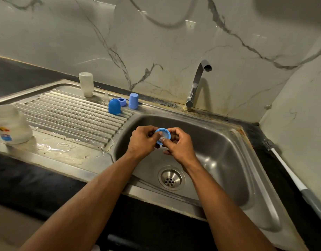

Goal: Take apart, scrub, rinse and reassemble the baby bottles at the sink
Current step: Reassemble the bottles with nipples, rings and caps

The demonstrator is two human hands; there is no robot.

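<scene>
A: Where is the blue collar ring (pixel 163 135) right now?

B: Over the sink basin (pixel 219 153), above and left of the drain (pixel 171 178). Both hands hold it. The left hand (pixel 143 140) has its fingers curled round the ring's left edge. The right hand (pixel 179 142) pinches near the ring's lower edge, thumb and forefinger closed on a small clear piece (pixel 162 137) sitting in the ring. It looks like a teat, but I cannot tell for sure.

A: And the rest of the bottle parts?

B: All on the ribbed draining board (pixel 69 113), left of the basin. A clear bottle body (pixel 86 84) stands upside down at the board's far edge. Beside it, toward the basin, sits a small clear teat (pixel 106 97), then a dark blue domed cap (pixel 114 106), a light blue collar ring (pixel 122 101) lying flat, and a light blue tall cap (pixel 133 100). Another clear bottle (pixel 11 124) with a coloured print stands mouth down at the board's near left end, with water pooled on the steel beside it.

A: The tap?

B: The faucet (pixel 197 82) rises behind the basin, with no water visible at its spout. A bottle brush (pixel 290 171) with a white handle lies on the dark counter to the basin's right.
</scene>
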